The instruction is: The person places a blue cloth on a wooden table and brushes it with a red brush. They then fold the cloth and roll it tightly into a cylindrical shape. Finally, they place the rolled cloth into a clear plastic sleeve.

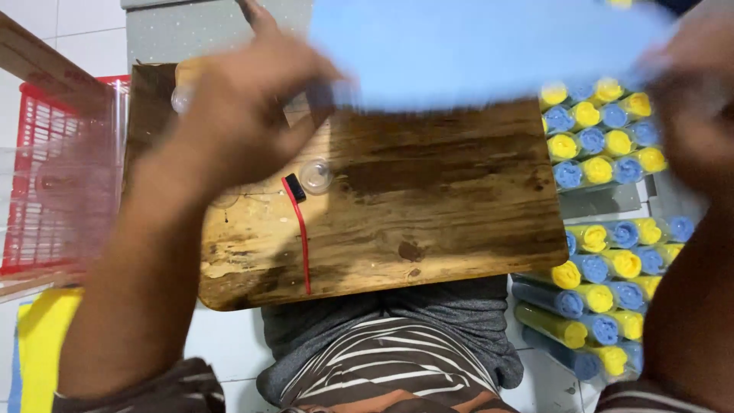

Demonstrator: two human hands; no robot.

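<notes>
**Blue sheet held up over a wooden bench**

One blue sheet (489, 46), thin, smooth and blurred, is held across the far part of the view, above the far edge of the bench (428, 206). Its long axis runs left to right and its near edge curves in a shallow arc; the broad face is turned toward the camera.

The left hand (245, 99) has the sheet's left end, its grip pinched on the edge with the fingers curled over it. The right hand (696, 115) is at the sheet's right end, badly blurred; whether its grip is pressed on the sheet cannot be told.

The bench is a single board of dark, stained wood with rounded near corners. On it lie one red and black tool (302, 237), slim, its long axis running near to far, and one small clear round cap (316, 176) just beside the tool's far end.

On the right stand many rolls (604, 145) in blue and yellow, packed tight in rows, too many to count surely. On the left is one red basket (53, 183) of plastic mesh. A yellow sheet (42, 344) lies on the floor near left.
</notes>
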